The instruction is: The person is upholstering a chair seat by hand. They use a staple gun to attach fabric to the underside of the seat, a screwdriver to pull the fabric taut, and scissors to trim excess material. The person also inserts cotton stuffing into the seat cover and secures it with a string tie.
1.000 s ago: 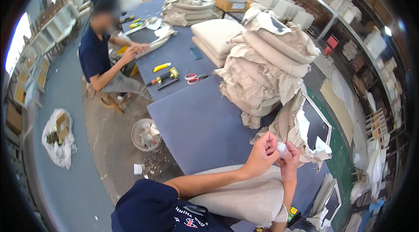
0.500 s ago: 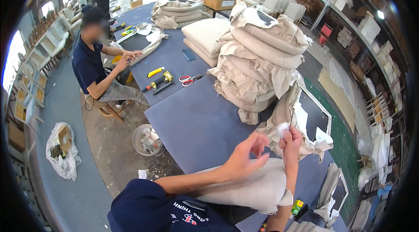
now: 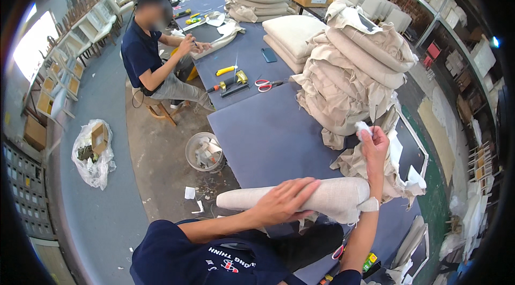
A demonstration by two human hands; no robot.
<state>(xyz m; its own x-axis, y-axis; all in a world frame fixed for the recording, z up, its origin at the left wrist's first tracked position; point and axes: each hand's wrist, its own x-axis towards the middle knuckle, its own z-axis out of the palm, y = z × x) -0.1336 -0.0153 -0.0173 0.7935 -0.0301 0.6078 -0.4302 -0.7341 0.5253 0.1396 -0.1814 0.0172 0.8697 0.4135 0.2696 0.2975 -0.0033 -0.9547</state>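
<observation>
A beige cloth-covered seat cushion (image 3: 338,196) lies tilted across my lap, its right end against my right forearm, with loose threads hanging there. My left hand (image 3: 287,199) is curved over its top, gripping it. Raised beyond the cushion, my right hand (image 3: 374,143) is closed on a tuft of white wadding (image 3: 363,128) and a thin dark pointed tool (image 3: 375,116), which sticks upward. Just behind that hand lies a cushion with a dark underside (image 3: 409,139) and ragged cloth edges.
A tall stack of beige cushions (image 3: 359,65) stands on the blue-grey table (image 3: 263,135). Scissors (image 3: 264,85), a yellow cutter (image 3: 226,70) and a phone (image 3: 269,55) lie farther off. A co-worker (image 3: 145,49) sits at the left edge, near a scrap bucket (image 3: 205,151).
My left hand has come down from the air onto the cushion, which is now tipped up. The right hand keeps the wadding and tool. The whole view has shifted.
</observation>
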